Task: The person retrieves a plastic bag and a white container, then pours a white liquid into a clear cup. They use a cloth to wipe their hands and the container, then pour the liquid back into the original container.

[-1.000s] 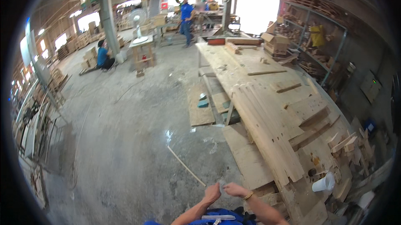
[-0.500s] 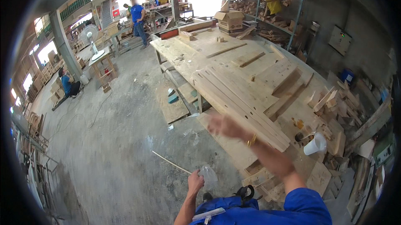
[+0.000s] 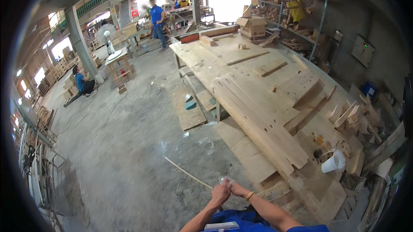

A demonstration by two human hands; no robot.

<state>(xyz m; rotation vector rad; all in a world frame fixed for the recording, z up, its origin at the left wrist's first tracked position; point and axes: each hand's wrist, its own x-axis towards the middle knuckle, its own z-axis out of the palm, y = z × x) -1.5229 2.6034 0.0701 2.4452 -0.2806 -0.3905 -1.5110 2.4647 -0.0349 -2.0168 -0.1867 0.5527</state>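
My left hand point(image 3: 220, 193) and my right hand point(image 3: 236, 189) meet low in front of my body, fingers closed. Between them a small bit of clear plastic point(image 3: 224, 180), likely a thin bag, shows above the fingers; most of it is hidden. A thin pale stick point(image 3: 188, 173) runs from the floor side up to my left hand; whether that hand grips it or it lies on the floor behind, I cannot tell. To the right stands the long workbench point(image 3: 202, 57), with several long slotted wooden boards point(image 3: 254, 116) laid side by side along its near edge.
A white plastic cup point(image 3: 333, 162) lies tipped by a pile of wood offcuts point(image 3: 350, 116). A cardboard box point(image 3: 251, 27) stands on the bench's far end. A standing fan point(image 3: 109, 42) is at left. One person point(image 3: 157, 21) stands beyond; another point(image 3: 81, 81) sits low at left.
My right hand has come down from over the boards to meet my left hand at the clear plastic. The view has shifted, so the bench sits further right.
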